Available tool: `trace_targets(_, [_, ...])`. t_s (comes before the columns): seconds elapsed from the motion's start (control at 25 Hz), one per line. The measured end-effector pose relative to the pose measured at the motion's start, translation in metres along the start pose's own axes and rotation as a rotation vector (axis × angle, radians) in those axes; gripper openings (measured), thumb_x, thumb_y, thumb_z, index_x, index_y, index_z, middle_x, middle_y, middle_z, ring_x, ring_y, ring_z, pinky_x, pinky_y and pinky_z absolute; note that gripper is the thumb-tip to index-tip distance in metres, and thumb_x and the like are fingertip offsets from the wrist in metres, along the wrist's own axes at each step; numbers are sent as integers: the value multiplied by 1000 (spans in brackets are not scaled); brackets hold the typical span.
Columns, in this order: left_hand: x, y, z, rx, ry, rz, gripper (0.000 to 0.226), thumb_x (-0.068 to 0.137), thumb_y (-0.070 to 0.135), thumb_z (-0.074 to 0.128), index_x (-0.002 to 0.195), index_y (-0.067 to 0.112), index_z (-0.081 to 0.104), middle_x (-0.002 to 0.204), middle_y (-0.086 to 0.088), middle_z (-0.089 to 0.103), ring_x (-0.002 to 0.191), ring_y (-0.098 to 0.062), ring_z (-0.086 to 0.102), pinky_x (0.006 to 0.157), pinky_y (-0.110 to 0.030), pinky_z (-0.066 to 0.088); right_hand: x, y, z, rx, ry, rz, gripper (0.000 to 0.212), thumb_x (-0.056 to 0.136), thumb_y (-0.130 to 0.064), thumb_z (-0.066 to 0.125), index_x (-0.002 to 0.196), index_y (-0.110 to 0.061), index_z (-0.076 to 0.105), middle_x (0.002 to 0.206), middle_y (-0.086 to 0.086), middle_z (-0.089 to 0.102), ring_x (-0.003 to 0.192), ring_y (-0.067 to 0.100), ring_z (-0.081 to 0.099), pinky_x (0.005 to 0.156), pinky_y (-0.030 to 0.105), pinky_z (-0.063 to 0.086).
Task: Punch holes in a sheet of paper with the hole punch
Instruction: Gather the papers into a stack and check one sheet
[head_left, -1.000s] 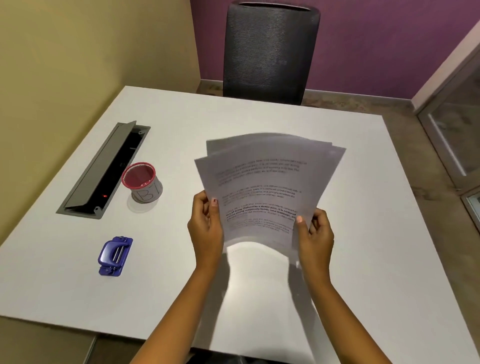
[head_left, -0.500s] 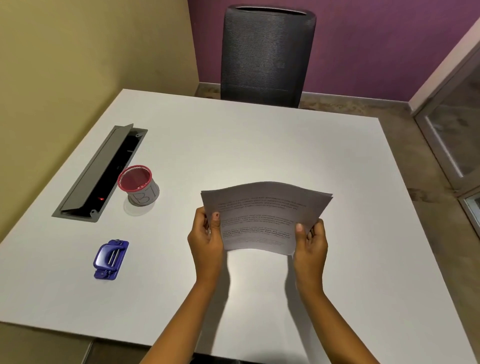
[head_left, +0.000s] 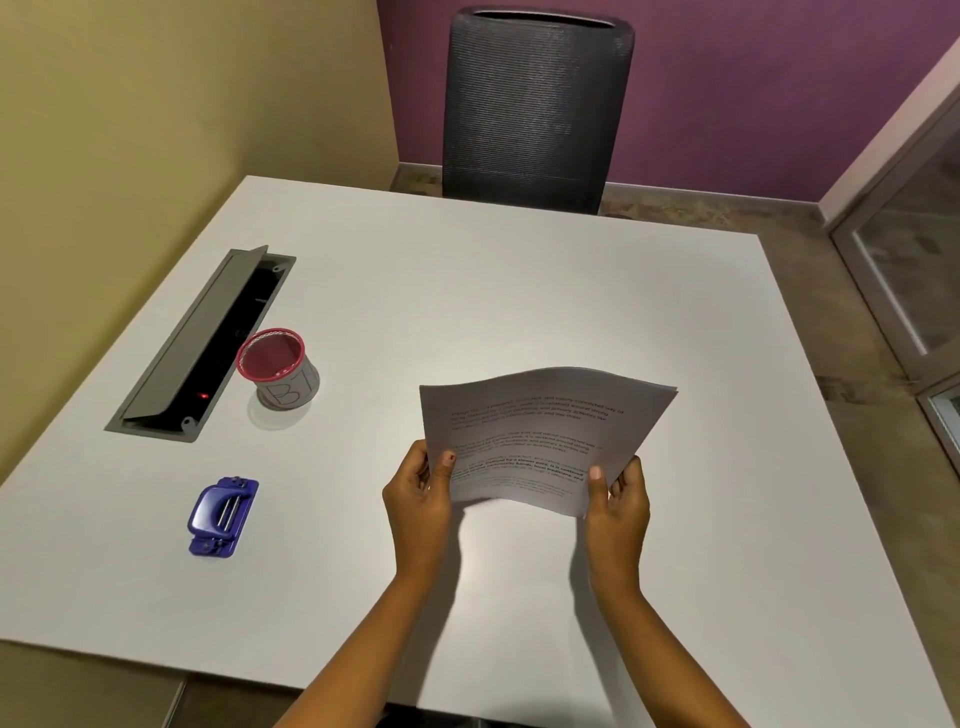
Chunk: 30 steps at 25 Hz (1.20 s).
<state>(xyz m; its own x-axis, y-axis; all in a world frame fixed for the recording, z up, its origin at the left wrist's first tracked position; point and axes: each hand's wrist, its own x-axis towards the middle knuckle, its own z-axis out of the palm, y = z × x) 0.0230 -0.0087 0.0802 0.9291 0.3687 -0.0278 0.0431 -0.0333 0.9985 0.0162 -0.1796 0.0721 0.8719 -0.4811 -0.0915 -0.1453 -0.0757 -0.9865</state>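
I hold a small stack of printed paper sheets (head_left: 540, 431) above the white table (head_left: 467, 291), tilted away from me with a wavy far edge. My left hand (head_left: 418, 499) grips the near left corner, thumb on top. My right hand (head_left: 615, 506) grips the near right corner the same way. The blue hole punch (head_left: 222, 517) lies on the table well to the left of my left hand, untouched.
A red-rimmed mesh cup (head_left: 278, 369) stands left of centre beside an open grey cable hatch (head_left: 202, 343) set in the tabletop. A dark chair (head_left: 535, 104) stands at the far edge. A yellow wall runs along the left, and a glass door (head_left: 914, 270) is at the right.
The sheets have dropped from a raised, fanned-out position to a lower, flatter one over the table, now squared together. Both hands keep their grip on the near corners.
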Motion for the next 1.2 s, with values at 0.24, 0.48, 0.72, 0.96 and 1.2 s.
trace_targets(0.24, [-3, -5, 1, -1, -5, -63, 32, 94, 17, 60, 80, 46, 64, 79, 16, 68, 79, -9, 59, 73, -30, 47, -1, 7, -5, -76, 1, 0, 19, 99, -9, 50, 113, -22, 52, 110, -8, 61, 96, 1, 60, 80, 11, 46])
trace_targets(0.48, [7, 6, -4, -16, 79, -25, 47, 91, 3, 58, 78, 45, 72, 72, 19, 71, 68, -1, 57, 63, -15, 47, -5, 13, -12, -120, 48, 58, 21, 95, -16, 59, 113, -27, 55, 116, -9, 64, 108, 11, 60, 87, 18, 51])
trace_targets(0.72, [12, 21, 3, -241, 188, -81, 30, 92, 0, 57, 78, 23, 72, 65, 17, 73, 57, 3, 64, 55, -9, 50, -18, 27, 4, 264, -116, 499, 45, 93, -18, 63, 135, -11, 49, 136, 10, 59, 122, 24, 58, 104, 37, 47])
trace_targets(0.96, [16, 11, -7, -439, -8, -221, 21, 94, 1, 53, 106, 9, 68, 87, 6, 78, 77, -8, 74, 66, -18, 57, -14, 19, 11, 446, -45, 417, 19, 95, -12, 58, 107, -22, 67, 101, -3, 76, 96, 11, 72, 79, 21, 57])
trace_targets(1.2, [49, 12, -64, -471, -129, -237, 24, 95, 6, 51, 94, 13, 74, 88, -1, 78, 79, -12, 74, 66, -26, 61, 9, 11, -23, 123, 21, 198, 20, 96, -9, 56, 102, -24, 68, 98, -6, 72, 80, 0, 70, 64, 13, 54])
